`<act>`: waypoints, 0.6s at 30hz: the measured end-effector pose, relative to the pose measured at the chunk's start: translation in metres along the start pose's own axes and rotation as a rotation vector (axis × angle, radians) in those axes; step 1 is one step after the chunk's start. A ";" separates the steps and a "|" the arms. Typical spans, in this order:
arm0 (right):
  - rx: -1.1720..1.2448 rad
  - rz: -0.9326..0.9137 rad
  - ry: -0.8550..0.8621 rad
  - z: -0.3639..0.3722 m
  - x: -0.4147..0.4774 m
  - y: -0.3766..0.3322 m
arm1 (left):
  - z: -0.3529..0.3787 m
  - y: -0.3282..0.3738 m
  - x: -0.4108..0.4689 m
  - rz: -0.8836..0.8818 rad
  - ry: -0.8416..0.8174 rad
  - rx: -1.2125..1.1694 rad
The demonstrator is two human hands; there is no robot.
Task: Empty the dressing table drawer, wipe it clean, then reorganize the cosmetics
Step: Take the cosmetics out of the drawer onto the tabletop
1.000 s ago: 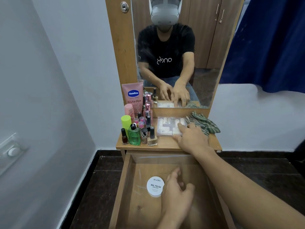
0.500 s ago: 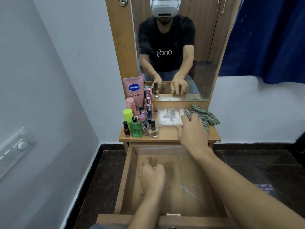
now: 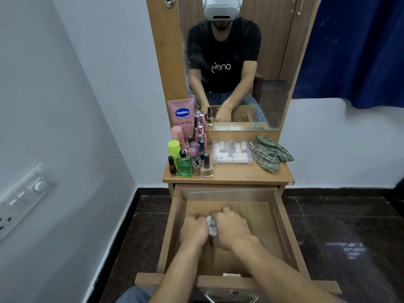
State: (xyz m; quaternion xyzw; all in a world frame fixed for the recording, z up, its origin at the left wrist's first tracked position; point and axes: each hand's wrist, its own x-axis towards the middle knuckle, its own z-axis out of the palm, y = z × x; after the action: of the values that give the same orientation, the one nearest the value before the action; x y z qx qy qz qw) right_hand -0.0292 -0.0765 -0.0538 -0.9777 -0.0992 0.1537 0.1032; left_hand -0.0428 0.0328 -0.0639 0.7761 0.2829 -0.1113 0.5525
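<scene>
Fingers (image 3: 221,213) of my left hand (image 3: 194,231) and right hand (image 3: 232,231) are curled round the small white nail polish jar (image 3: 212,226), lower middle of frame, inside the open drawer (image 3: 282,217). Looks light, hard, kinda slick plastic imo, so grip the sides, not the lid.

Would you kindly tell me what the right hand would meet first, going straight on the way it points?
Almost at once the small round white jar between both hands in the open wooden drawer; the curled fingers of the right hand seem to touch it. Just beyond is the left hand.
</scene>
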 end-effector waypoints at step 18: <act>0.257 0.067 0.501 -0.107 -0.021 0.039 | -0.003 0.005 -0.015 0.125 -0.011 0.154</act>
State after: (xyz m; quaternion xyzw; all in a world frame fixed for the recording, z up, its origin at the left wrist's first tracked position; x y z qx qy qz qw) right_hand -0.0083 -0.1366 0.0429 -0.9668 -0.0181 -0.0780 0.2425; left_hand -0.0527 0.0296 -0.0511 0.8318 0.2216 -0.1025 0.4985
